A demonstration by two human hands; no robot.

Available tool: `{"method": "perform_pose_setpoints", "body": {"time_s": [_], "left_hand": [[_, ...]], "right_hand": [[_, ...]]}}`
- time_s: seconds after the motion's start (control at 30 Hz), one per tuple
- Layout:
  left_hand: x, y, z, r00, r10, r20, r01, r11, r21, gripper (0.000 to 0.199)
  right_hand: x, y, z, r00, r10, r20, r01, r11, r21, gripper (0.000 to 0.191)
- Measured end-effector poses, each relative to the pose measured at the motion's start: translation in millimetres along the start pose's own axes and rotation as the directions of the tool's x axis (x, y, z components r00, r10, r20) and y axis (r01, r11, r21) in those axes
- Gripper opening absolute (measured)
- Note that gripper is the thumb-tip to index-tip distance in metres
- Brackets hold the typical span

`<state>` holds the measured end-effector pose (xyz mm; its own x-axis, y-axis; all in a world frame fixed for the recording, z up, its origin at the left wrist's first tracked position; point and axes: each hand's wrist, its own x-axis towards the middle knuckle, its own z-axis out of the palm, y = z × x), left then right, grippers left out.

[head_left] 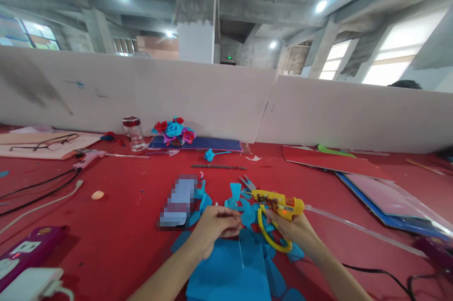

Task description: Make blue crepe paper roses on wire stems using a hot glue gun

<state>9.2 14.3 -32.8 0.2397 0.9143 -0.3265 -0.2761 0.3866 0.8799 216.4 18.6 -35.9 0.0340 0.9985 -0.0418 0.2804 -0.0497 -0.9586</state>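
In the head view, my left hand (220, 223) is closed in a pinch on a thin wire (241, 251). A small blue paper petal (235, 191) shows at the wire's upper end. My right hand (292, 226) is wrapped round a yellow hot glue gun (278, 200), whose nozzle points left towards the petal. From the gun's back a long clear glue stick (364, 231) runs out to the right. Scissors with yellow handles (264, 232) lie partly hidden below the gun. Blue paper petals (248, 217) lie scattered around a stack of blue paper (228, 272) in front of me.
A phone (179, 202) lies left of the petals. Behind stand a lidded glass jar (134, 133) and a bunch of paper flowers (174, 130). One blue flower (209, 154) lies nearer. Left are a purple power strip (30, 251) and glasses (46, 143); right, coloured sheets (385, 197).
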Motion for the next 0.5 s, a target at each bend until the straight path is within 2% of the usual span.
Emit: {"method": "perform_pose_setpoints", "body": {"time_s": [0.5], "left_hand": [[-3.7,2.0,2.3,1.0,-0.002,0.007,0.002,1.0,0.024,0.022]], "right_hand": [[-6.5,-6.5,8.4,0.992,-0.111,-0.055,0.111,0.994,-0.003,0.042]]}}
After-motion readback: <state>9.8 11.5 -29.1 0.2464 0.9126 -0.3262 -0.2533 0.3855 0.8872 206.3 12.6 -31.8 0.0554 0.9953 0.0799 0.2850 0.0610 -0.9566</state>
